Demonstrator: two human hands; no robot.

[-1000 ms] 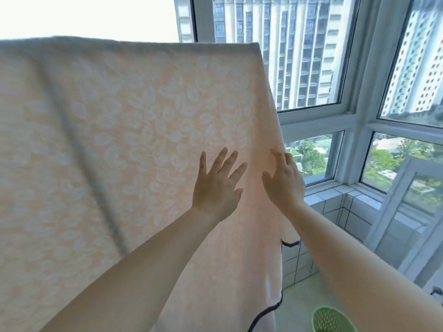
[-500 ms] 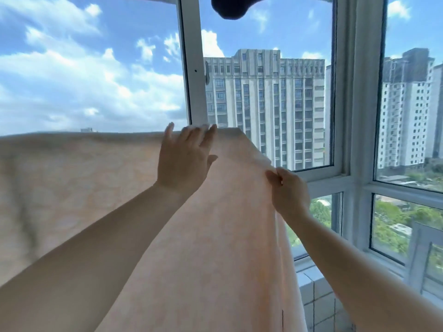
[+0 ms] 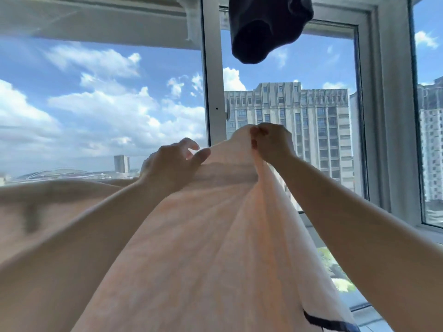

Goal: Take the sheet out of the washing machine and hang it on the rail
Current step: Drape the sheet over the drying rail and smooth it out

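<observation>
Sheet [image 3: 211,236], pale peach, is hanging in front of the window [image 3: 287,130], its top edge raised between both hands and the rest falling toward the lower edge of the view, where a dark trim line [image 3: 321,323] is showing on its right side. The right hand [image 3: 271,142] is pinching the highest point of the fabric, fingers curled tight around a bunched fold. The left hand [image 3: 172,164] is lying just beside it, lower and to the left; its fingers are curled over the top edge and the thumb is pressing toward the cloth, though the blur is making it hard to say whether it is truly gripping, so that I cannot tell. To the left the sheet is stretching away in a long, low line. The rail itself is not showing clearly; it may be running under that edge. A dark garment [image 3: 266,27] is hanging above, near the top of the window frame [image 3: 213,75]. Tall buildings [image 3: 309,130] and clouds are filling the glass.
</observation>
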